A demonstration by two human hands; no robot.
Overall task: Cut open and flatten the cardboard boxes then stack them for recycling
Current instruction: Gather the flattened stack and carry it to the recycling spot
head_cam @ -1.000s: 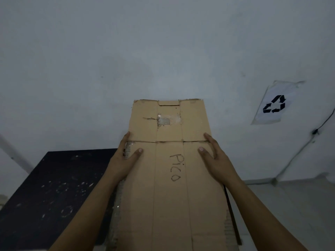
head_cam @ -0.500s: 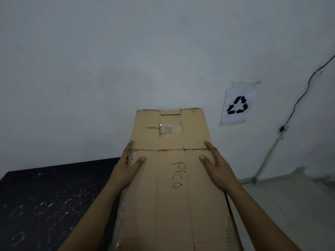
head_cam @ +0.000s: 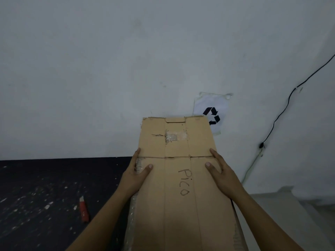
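The flattened cardboard point(head_cam: 178, 178) sits between both hands, knife point(head_cam: 84, 209) on the table point(head_cam: 36, 187) left.

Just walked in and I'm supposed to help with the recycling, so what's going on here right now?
A person holds a flattened cardboard box, marked "Pico", by its two long edges: left hand on the left edge, right hand on the right, thumbs on top. The cardboard is lifted and points toward the wall, where a recycling sign hangs. A red box cutter lies untouched on the dark speckled table to the left. So this box is already flat and looks headed for stacking.
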